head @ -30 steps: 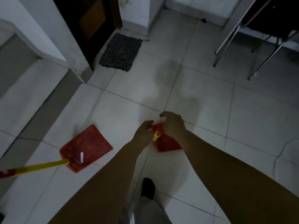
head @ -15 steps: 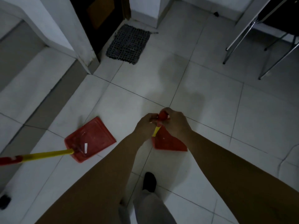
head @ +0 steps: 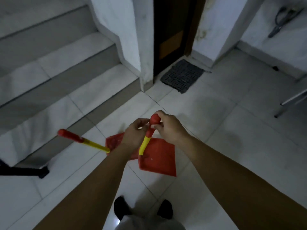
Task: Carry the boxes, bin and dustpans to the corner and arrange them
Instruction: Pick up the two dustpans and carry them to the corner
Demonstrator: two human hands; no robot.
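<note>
The person has 1 dustpan [head: 158, 159] in hand. The right hand [head: 167, 128] has its fingers [head: 157, 113] curled round the red knob at the top of the handle, and the left hand [head: 135, 132] closes on the red grip just below that, with the thumb and fingers pinching it. The yellow shaft runs down from the fingers to the red pan, which sits below and slightly right of both hands; whether its edge touches the floor [head: 232, 146] cannot be told.

A second dustpan [head: 114, 143] lies on the floor to the left of the fingers, its pan partly hidden behind the left wrist, its yellow and red handle reaching further left toward the steps [head: 58, 72]. No hand touches it.

Judged from this, the task is at an early stage: 1 of 2 dustpans is gripped but not yet set in any corner, and the other has not been picked up. No boxes or bin show in view, so their state cannot be told.
</note>
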